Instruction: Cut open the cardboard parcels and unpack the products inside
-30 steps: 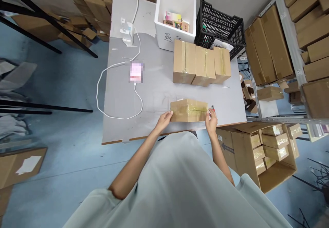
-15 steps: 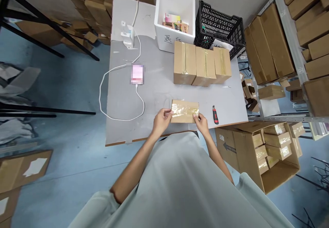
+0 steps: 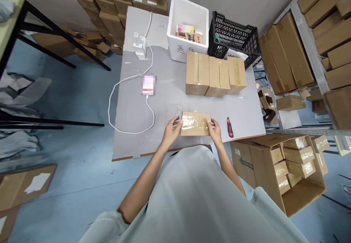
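A small cardboard box [image 3: 195, 123] with shiny clear tape across its top is at the front of the grey table [image 3: 131, 140]. My left hand [image 3: 172, 130] grips its left end, thumb near the upper left corner. At the right end my right hand [image 3: 215, 129] holds it with the thumb on the top face. The fingers beneath the box are partly hidden. To the right lies a red and black utility knife [image 3: 230, 127]. Behind the box, three taped cardboard boxes [image 3: 197, 73] stand side by side.
A white foam bin [image 3: 175, 45] with small packages and a black plastic crate [image 3: 236, 34] stand at the back. A phone [image 3: 148, 85] with a white cable lies left. An open carton [image 3: 257, 162] of small boxes is on the floor right, below shelving [image 3: 297, 20].
The view has shifted, so the table and its things appear slightly lower. Both hands still hold the small box; my left fingers look a little more spread.
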Action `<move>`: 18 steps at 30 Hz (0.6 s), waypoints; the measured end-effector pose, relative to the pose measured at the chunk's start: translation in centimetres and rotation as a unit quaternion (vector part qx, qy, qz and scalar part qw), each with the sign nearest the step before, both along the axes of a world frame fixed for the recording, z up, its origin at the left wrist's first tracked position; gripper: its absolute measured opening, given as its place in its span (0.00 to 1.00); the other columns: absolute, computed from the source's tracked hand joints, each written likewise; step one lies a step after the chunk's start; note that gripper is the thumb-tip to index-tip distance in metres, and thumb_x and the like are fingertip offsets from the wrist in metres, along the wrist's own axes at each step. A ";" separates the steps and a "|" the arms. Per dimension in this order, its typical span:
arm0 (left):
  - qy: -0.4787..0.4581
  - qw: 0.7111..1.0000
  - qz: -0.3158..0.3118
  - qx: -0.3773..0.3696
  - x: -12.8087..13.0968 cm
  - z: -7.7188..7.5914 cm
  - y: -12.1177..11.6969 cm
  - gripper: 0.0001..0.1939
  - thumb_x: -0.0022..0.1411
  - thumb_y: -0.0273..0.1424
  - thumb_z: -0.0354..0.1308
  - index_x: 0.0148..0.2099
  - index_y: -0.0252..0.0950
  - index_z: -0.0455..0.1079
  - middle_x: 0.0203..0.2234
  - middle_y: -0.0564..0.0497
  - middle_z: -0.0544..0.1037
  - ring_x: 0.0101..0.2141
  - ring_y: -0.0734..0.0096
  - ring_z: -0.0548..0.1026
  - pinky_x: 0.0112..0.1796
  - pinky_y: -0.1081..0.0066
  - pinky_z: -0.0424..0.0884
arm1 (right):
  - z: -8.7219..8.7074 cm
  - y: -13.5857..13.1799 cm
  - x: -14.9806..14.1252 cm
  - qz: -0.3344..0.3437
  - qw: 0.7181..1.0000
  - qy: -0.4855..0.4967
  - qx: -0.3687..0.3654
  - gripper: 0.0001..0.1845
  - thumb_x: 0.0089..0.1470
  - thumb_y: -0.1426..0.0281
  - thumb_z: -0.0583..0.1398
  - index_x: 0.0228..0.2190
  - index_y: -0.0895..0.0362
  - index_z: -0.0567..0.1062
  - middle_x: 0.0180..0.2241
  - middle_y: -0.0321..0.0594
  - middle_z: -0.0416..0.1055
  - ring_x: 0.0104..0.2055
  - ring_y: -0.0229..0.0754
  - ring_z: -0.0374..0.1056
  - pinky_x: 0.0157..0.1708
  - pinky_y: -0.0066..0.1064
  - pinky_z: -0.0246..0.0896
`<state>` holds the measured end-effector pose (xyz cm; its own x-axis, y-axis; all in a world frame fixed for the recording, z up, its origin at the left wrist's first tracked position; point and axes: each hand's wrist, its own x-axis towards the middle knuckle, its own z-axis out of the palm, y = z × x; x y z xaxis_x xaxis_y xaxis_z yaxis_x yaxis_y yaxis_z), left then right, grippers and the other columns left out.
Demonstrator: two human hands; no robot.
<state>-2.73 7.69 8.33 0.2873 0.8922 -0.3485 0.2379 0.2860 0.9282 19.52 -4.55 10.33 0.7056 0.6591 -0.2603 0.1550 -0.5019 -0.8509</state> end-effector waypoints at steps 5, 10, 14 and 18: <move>0.011 1.000 -0.019 -0.013 0.4 0.2 0.5 0.32 0.70 0.51 0.66 0.67 0.35 0.77 0.64 0.35 0.82 0.63 0.46 0.81 0.63 0.51 0.78 | 0.8 0.3 -0.6 0.062 0.997 0.014 0.038 0.35 0.69 0.41 0.60 0.57 0.55 0.84 0.57 0.52 0.84 0.58 0.56 0.79 0.59 0.45 0.76; -0.007 1.000 -0.016 0.025 0.1 1.4 0.0 0.37 0.71 0.54 0.66 0.72 0.38 0.73 0.68 0.36 0.79 0.66 0.48 0.80 0.65 0.53 0.78 | 1.8 0.0 -0.8 0.066 0.993 0.028 0.089 0.34 0.68 0.42 0.63 0.59 0.53 0.83 0.61 0.52 0.81 0.62 0.57 0.78 0.59 0.46 0.78; -0.004 0.998 -0.009 0.056 -0.4 1.5 -0.6 0.39 0.71 0.59 0.63 0.72 0.37 0.73 0.65 0.35 0.80 0.65 0.49 0.79 0.64 0.53 0.78 | 1.1 -1.0 -0.6 0.051 0.989 0.064 0.122 0.32 0.67 0.42 0.65 0.56 0.54 0.80 0.59 0.53 0.83 0.61 0.56 0.80 0.63 0.49 0.78; 0.019 0.999 -0.004 0.032 -1.3 -0.4 -1.8 0.42 0.67 0.66 0.61 0.64 0.36 0.77 0.62 0.34 0.82 0.61 0.47 0.82 0.64 0.51 0.78 | -1.2 -2.6 -0.7 0.045 0.989 0.100 0.099 0.27 0.63 0.41 0.66 0.45 0.52 0.78 0.54 0.53 0.84 0.56 0.56 0.82 0.62 0.51 0.78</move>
